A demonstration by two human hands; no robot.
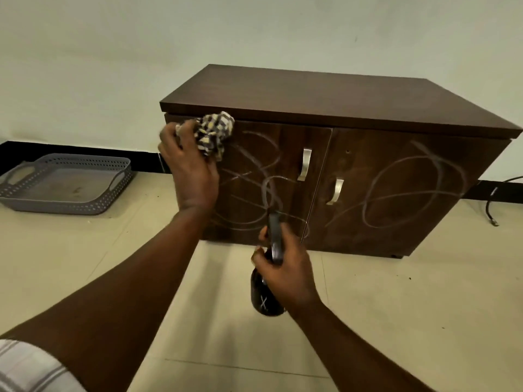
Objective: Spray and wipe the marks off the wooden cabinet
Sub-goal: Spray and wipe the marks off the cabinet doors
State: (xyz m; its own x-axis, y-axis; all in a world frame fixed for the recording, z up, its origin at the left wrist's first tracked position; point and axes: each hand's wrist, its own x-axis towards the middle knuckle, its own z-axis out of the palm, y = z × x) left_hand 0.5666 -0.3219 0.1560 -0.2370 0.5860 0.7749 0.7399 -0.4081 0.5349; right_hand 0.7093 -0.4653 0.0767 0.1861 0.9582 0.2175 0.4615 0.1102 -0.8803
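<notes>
dark spray bottle (pixel 267 295): upright, nozzle toward the chalk-scrawled dark wooden cabinet (pixel 325 131) | right hand (pixel 285 267): wrapped round its neck, low before left door | left hand (pixel 189 165): clenching crumpled checked cloth (pixel 215 131) against that door's top-left corner

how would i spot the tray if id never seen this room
Start at the wooden cabinet by the wall, then look left along the floor. The grey tray sits there, low, perforated, with cut-out handles, the only plastic thing nearby.
</notes>
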